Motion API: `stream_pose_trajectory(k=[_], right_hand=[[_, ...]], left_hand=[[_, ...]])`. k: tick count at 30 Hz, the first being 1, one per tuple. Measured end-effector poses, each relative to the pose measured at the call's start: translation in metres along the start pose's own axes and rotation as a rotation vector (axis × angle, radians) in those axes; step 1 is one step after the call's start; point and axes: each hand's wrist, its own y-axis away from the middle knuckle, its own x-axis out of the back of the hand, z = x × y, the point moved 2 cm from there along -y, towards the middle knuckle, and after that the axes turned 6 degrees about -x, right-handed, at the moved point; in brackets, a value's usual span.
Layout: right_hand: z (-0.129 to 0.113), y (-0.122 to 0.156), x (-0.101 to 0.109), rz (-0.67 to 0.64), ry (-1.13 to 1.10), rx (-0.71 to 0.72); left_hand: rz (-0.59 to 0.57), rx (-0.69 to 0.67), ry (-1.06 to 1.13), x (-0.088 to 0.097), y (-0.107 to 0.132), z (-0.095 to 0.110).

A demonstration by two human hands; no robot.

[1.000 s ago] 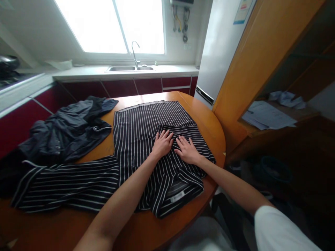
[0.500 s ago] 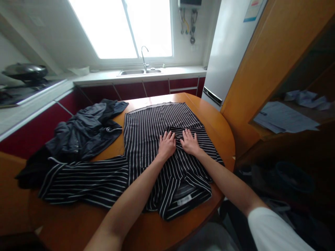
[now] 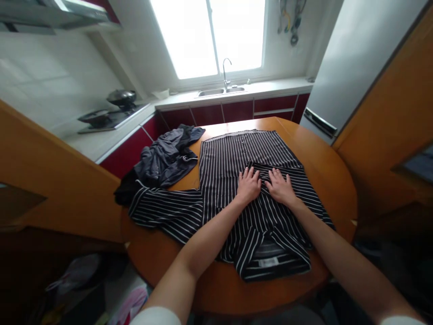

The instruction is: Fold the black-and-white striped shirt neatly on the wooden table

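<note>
A black shirt with white stripes (image 3: 223, 171) lies spread on the round wooden table (image 3: 324, 167), its collar toward me. One sleeve stretches out to the left; the other is folded across the body. My left hand (image 3: 249, 186) rests flat on the middle of the shirt, fingers spread, beside the folded sleeve's end. Just to its right, my right hand (image 3: 280, 187) lies flat on the folded sleeve, fingers also apart. Neither hand grips the cloth.
A crumpled dark grey garment (image 3: 165, 155) lies at the table's left, touching the striped sleeve. Beyond stand a counter with a sink (image 3: 211, 92), a stove with pans (image 3: 122, 97) and a fridge (image 3: 355, 67). Bags and cloth lie on the floor at lower left.
The view has swung left, so everything sits further right in the picture. Both hands stay at about the same place on the shirt, still flat.
</note>
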Motion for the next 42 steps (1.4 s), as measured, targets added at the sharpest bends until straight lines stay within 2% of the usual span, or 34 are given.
stream_pose_trajectory(k=[17,22,28,39,42], right_hand=[[0.022,-0.005,-0.022,0.061,0.034,0.055],[0.027,-0.009,-0.027,0.078,0.008,0.072],[0.025,-0.007,-0.025,0.087,-0.014,0.071],[0.022,-0.006,-0.019,0.062,0.038,0.052],[0.019,-0.005,-0.016,0.045,0.060,0.042]], left_hand=[[-0.034,-0.002,0.042,-0.002,0.008,0.004],[0.002,-0.009,0.046,-0.006,0.007,0.004],[0.041,-0.016,0.056,-0.010,0.008,0.002],[0.007,0.005,0.051,-0.009,0.006,0.004],[-0.027,0.019,0.068,-0.004,0.006,0.004]])
